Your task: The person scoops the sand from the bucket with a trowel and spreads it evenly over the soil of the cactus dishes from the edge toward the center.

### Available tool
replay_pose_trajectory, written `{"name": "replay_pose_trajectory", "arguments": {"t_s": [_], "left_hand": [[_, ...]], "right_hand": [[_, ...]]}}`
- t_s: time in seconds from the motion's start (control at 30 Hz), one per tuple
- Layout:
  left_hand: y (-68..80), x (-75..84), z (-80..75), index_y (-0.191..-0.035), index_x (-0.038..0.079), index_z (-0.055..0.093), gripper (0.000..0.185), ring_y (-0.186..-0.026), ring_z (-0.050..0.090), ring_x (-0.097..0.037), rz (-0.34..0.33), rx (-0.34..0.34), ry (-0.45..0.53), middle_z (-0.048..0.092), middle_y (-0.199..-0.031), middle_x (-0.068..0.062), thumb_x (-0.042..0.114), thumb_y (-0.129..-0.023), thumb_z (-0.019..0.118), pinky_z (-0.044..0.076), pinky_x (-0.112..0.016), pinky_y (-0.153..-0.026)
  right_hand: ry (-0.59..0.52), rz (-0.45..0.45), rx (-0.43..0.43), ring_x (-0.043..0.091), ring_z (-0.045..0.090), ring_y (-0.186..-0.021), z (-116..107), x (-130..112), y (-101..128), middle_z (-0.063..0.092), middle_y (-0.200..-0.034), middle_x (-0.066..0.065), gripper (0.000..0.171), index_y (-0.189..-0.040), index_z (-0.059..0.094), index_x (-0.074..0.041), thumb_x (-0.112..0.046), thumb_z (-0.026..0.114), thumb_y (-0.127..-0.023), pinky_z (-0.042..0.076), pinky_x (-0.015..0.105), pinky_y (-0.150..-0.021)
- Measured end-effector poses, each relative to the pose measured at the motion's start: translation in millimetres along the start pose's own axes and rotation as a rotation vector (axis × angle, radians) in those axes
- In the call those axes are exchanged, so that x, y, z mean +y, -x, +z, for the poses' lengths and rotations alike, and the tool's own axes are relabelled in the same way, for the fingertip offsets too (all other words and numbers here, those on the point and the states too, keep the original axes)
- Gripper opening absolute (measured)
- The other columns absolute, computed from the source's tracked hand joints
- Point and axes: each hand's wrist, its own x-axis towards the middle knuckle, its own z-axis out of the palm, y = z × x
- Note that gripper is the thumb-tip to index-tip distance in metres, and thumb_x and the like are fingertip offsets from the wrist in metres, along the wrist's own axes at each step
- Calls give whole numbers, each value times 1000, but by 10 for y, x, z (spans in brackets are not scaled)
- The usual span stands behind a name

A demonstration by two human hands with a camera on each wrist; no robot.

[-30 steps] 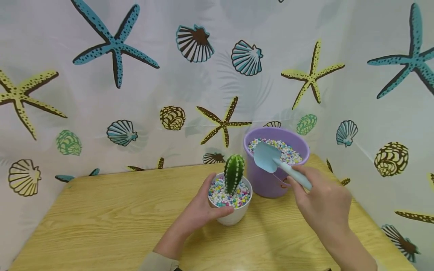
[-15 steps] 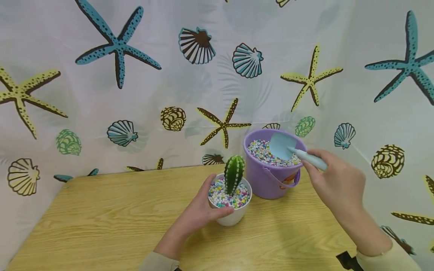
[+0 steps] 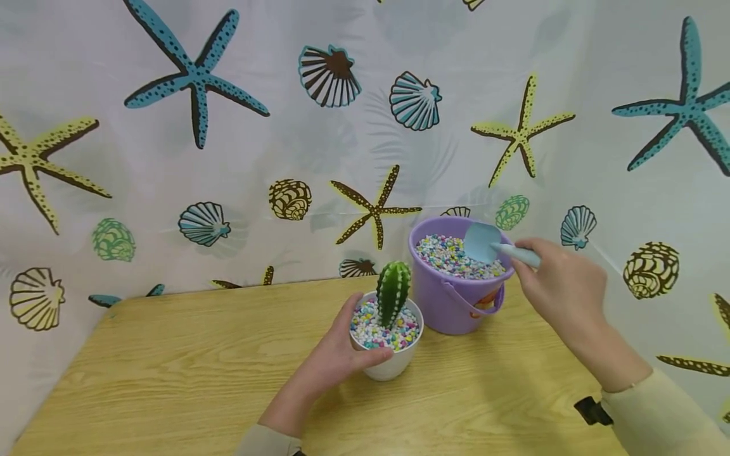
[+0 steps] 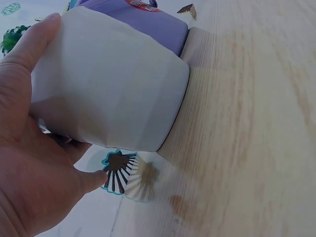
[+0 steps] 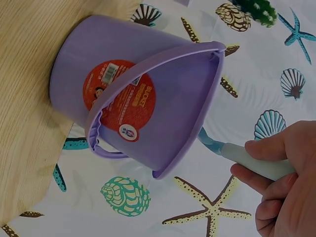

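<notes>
My left hand (image 3: 345,351) grips the near left side of a white pot (image 3: 388,367), thumb across the front and fingers behind the rim. A green cactus (image 3: 393,294) stands in the pot among small multicoloured pebbles (image 3: 371,329). In the left wrist view the pot (image 4: 108,84) rests on the table. My right hand (image 3: 561,288) holds a light blue trowel (image 3: 481,242) by its handle, the blade over the pebbles inside a purple bucket (image 3: 450,310). In the right wrist view, the bucket's rim hides most of the blade, and the hand (image 5: 286,177) curls round the handle.
The bucket, nearly full of pebbles, stands just behind and right of the pot. Its carrying handle (image 5: 143,69) hangs down on the front side. A wooden table (image 3: 199,361) carries everything. Behind and to the right hangs a white curtain (image 3: 256,139) with starfish and shells.
My right hand and the trowel have moved right and back, bringing the blade from above the bucket's left front rim to over the pebbles. My left hand and the pot have stayed in place.
</notes>
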Motion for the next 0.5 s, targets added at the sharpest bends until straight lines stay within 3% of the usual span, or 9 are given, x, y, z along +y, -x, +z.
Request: {"name": "replay_pose_trajectory", "arguments": {"t_s": [0.5], "left_hand": [[9, -5, -18, -177, 28, 18, 126, -159, 35, -44, 17, -7, 7, 30, -177, -18, 48, -82, 99, 27, -69, -127]], "right_hand": [[63, -17, -97, 21, 60, -54, 137, 158, -219, 82, -106, 16, 22, -118, 82, -8, -17, 84, -98, 36, 39, -44]]}}
